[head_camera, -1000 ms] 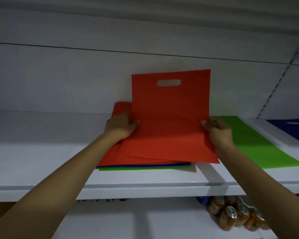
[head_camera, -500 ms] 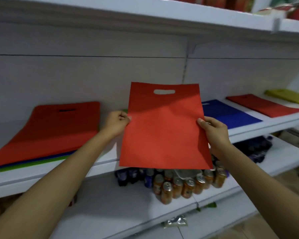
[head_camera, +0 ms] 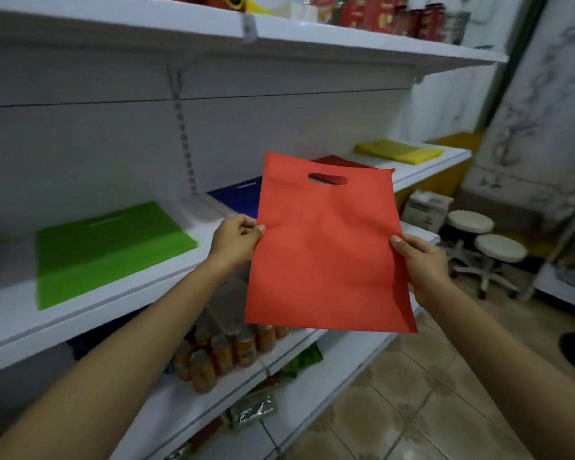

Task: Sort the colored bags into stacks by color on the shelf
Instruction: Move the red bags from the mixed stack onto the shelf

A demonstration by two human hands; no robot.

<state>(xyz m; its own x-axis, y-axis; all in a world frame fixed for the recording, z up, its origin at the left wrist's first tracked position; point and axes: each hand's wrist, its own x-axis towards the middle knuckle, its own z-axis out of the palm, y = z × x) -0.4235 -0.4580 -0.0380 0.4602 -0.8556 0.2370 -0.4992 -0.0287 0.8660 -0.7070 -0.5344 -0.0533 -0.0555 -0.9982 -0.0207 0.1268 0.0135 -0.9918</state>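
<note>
red bag (head_camera: 326,254) held upright off shelf (head_camera: 113,303), left hand (head_camera: 234,240) pinching left edge, right hand (head_camera: 419,260) pinching right edge (thumbs in front), green bag (head_camera: 103,250) flat on shelf

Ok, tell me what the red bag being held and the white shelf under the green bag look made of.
Flat red bag with a cut-out handle: likely non-woven fabric, matte; it holds soft creases and a punched slot. White shelf board: probably painted metal, smooth with a slight sheen; cannot confirm.
</note>
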